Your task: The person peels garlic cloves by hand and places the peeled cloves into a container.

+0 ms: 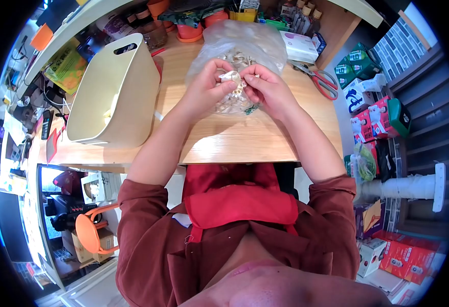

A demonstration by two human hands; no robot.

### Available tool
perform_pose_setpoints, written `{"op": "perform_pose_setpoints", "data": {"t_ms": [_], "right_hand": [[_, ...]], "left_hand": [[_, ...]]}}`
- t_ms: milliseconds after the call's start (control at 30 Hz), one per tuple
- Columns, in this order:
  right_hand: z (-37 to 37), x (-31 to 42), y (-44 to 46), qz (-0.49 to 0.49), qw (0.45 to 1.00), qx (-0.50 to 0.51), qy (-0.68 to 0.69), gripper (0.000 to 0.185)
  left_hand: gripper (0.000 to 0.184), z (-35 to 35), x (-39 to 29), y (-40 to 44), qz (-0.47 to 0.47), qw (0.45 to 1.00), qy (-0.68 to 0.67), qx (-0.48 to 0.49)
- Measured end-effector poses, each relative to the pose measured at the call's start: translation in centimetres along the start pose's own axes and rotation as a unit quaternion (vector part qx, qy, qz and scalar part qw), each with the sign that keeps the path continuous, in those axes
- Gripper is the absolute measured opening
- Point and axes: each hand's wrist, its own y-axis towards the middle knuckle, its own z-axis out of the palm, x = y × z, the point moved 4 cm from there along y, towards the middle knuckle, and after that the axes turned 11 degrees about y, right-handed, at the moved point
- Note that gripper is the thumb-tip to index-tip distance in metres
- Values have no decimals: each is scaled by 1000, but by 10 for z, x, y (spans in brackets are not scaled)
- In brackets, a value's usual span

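A small whitish, shiny piece is pinched between the thumb and fingers of my left hand. My right hand is closed at the right side of that piece, its thumb and forefinger pressed together; what lies between them is too small to make out. Both hands are above a clear plastic bag that lies open on the desk. Many small white and gold-beige pieces lie in and around the bag, below my fingers. Their exact kind cannot be made out.
A cream bin with a few pale pieces inside stands left on the wooden desk. Red-handled scissors lie at the right edge, near a white box. Orange pots and bottles line the back. Boxes are stacked at right.
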Motion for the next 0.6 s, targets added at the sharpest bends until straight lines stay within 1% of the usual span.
{"op": "perform_pose_setpoints", "data": {"t_ms": [67, 167, 200, 300, 367, 400, 500, 533, 600], "right_hand": [[-3, 1, 1, -3, 1000, 12, -17, 18], [-4, -3, -1, -2, 992, 21, -126, 20], [-5, -5, -1, 1, 990, 22, -142, 22], [-6, -8, -1, 17, 982, 14, -188, 30], [0, -8, -6, 43, 976, -3, -215, 35], [3, -8, -6, 38, 974, 0, -224, 37], [6, -7, -8, 26, 969, 13, -246, 42], [4, -8, -7, 26, 968, 16, -250, 43], [7, -8, -8, 12, 965, 13, -263, 44]], "left_hand": [[31, 0, 3, 1, 17, 1000, 22, 9], [32, 1, 3, 1, 30, 999, 29, 34], [33, 2, 3, 0, 32, 998, 27, 44], [29, 6, 14, -2, -6, 997, 26, 73], [30, 8, 18, -1, 3, 997, 44, 66], [31, 8, 19, -1, 7, 997, 54, 60], [33, 4, 18, -2, 35, 987, 146, 51], [35, 5, 21, -1, 34, 993, 101, 57], [35, 6, 19, -2, 54, 992, 104, 43]]}}
